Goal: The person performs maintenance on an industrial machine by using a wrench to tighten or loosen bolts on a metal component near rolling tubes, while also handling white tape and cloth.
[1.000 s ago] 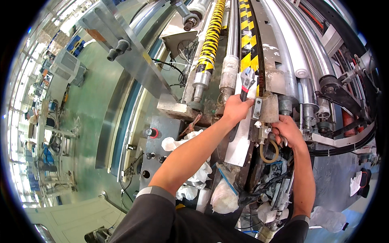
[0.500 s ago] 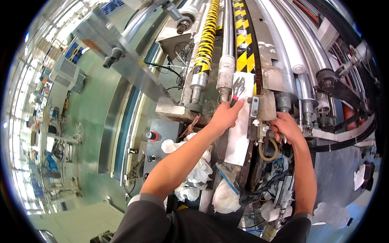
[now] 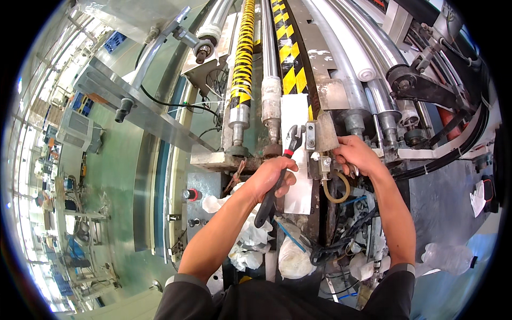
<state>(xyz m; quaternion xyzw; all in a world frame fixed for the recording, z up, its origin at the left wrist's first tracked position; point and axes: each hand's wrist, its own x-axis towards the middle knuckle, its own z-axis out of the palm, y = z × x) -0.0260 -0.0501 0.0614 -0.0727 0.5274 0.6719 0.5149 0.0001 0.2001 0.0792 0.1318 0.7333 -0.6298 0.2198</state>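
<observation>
My left hand (image 3: 269,178) is wrapped round an adjustable wrench (image 3: 265,210) with a black handle and a red band. Its jaws point away from me, over a long white strip (image 3: 297,197) lying on the machine. To the right, my right hand (image 3: 360,156) is closed beside a small metal bracket (image 3: 311,136) and a brass-coloured fitting (image 3: 325,166). A bit of silver metal shows beneath its fingers, but most of that piece is hidden. From the fitting hangs a looped yellowish hose (image 3: 335,201).
Several long rollers run away from me, one wrapped in yellow-black tape (image 3: 242,64). Crumpled white wrapping (image 3: 250,240) and a wrapped bundle (image 3: 296,258) lie near my body. A metal arm (image 3: 138,109) juts out at left; black cables (image 3: 442,172) curve at right.
My left hand has drawn back toward me with the wrench, whose handle now shows below the fist. The right hand stays by the fitting. The whole view has shifted somewhat.
</observation>
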